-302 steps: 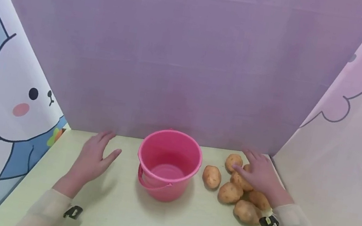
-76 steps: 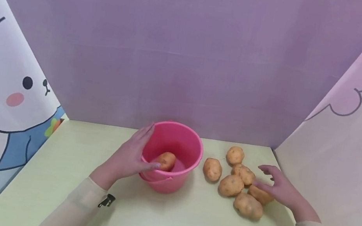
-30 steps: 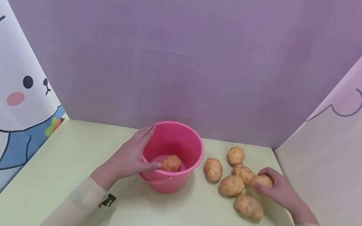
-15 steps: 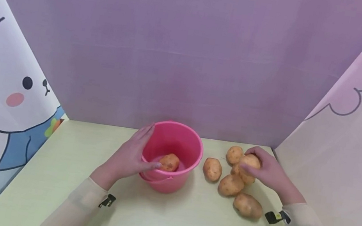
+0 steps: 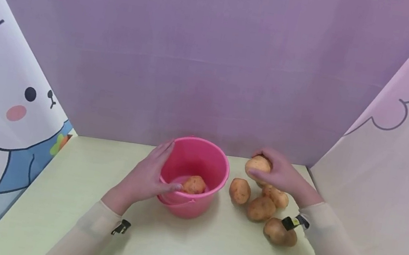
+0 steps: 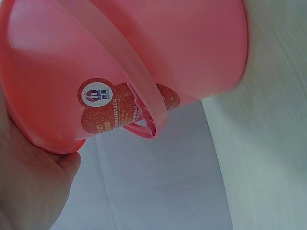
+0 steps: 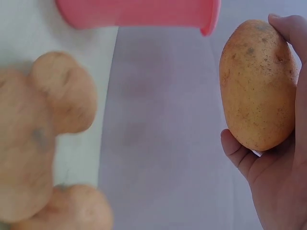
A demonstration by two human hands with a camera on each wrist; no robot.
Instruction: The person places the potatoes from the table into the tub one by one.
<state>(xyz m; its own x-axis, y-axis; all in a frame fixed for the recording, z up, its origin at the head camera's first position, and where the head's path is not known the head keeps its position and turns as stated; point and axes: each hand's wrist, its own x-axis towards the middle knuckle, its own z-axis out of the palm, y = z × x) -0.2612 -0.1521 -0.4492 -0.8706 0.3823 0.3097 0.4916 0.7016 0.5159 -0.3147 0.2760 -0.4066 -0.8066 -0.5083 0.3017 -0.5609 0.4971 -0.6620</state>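
Observation:
A pink bucket stands upright on the table, with a potato lying inside it. My left hand holds the bucket's left rim, its thumb reaching over the near edge. The handle hangs down the bucket's side in the left wrist view. To the right of the bucket, my right hand grips another potato between thumb and fingers, raised above the table. Below that hand lie several loose potatoes; the far ones are partly hidden by the hand and the held potato.
A purple cloth wall rises behind the table. A printed rabbit panel borders the left side and a pale panel the right.
My right hand took hold of a potato at the pile's right side, lifted it and carried it left toward the bucket. My left hand has stayed at the rim. The potato inside has shifted slightly.

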